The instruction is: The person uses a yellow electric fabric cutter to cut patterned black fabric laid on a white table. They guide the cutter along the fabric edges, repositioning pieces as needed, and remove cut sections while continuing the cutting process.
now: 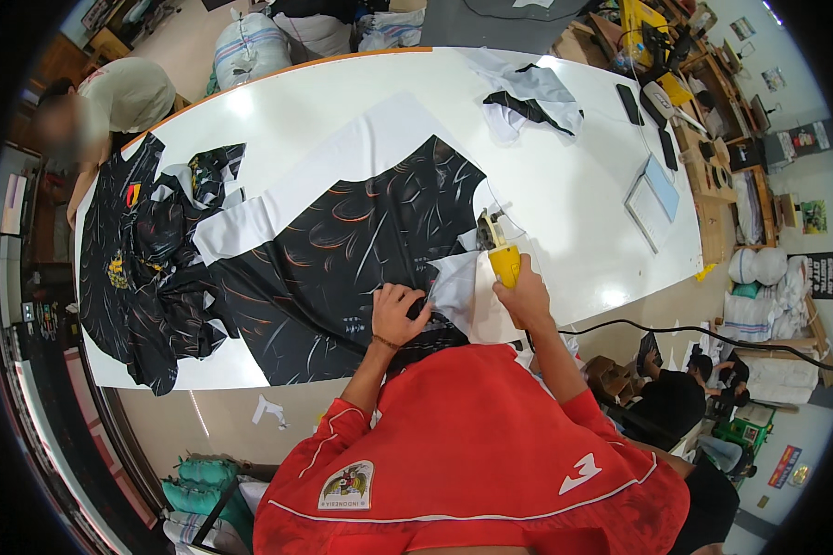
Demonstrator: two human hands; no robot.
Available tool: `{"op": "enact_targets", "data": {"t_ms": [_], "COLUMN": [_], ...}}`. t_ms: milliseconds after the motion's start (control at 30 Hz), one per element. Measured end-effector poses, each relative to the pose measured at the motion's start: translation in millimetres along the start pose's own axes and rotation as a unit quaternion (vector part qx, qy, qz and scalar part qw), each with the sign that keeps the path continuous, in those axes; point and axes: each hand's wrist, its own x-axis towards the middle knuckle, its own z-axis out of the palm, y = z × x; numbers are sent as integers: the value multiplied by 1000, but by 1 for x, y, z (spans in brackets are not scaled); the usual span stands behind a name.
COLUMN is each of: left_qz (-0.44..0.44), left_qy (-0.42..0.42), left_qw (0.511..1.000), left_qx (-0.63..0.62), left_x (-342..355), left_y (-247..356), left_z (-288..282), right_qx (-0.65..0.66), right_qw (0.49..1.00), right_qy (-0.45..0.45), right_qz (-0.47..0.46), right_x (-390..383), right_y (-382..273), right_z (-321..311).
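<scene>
A yellow handheld electric fabric cutter [504,263] is in my right hand [529,298], its metal head at the right edge of a black patterned fabric [333,227]. That fabric carries orange and grey streaks and has a white border. Flat on its near part rests my left hand [400,314], fingers apart and slightly bent. Between my hands a white fabric flap [453,285] is folded up beside the cut edge. The cutter's blade is too small to make out.
Crumpled black printed pieces [171,268] lie on the white table [611,231] at left, near a leaning person [130,97]. White and black scraps [532,102], a light blue notebook [655,194] and phones [630,104] are at far right. A black cable [694,326] trails rightward.
</scene>
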Motion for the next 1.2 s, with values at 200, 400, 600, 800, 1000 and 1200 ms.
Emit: {"op": "enact_targets", "data": {"t_ms": [200, 400, 600, 800, 1000, 1200], "left_qz": [-8, -7, -12, -15, -22, -18], "left_qy": [5, 11, 10, 8, 6, 18], "left_qw": [1000, 1000, 1000, 999, 999, 999], "left_qx": [-13, -15, -23, -27, -29, -36], "left_x": [4, 3, 3, 1, 1, 0], "left_y": [3, 3, 2, -1, 1, 0], "left_z": [-4, -4, -5, -3, -5, -5], "right_qx": [14, 13, 27, 41, 44, 45], "right_qw": [1000, 1000, 999, 998, 997, 996], "right_qy": [3, 7, 14, 38, 62, 72], "right_qz": [0, 13, 8, 0, 16, 29], "right_x": [10, 16, 29, 46, 64, 78], "right_y": [-10, -24, -35, -47, -56, -62], "right_z": [-1, -5, -6, -3, 2, -1]}}
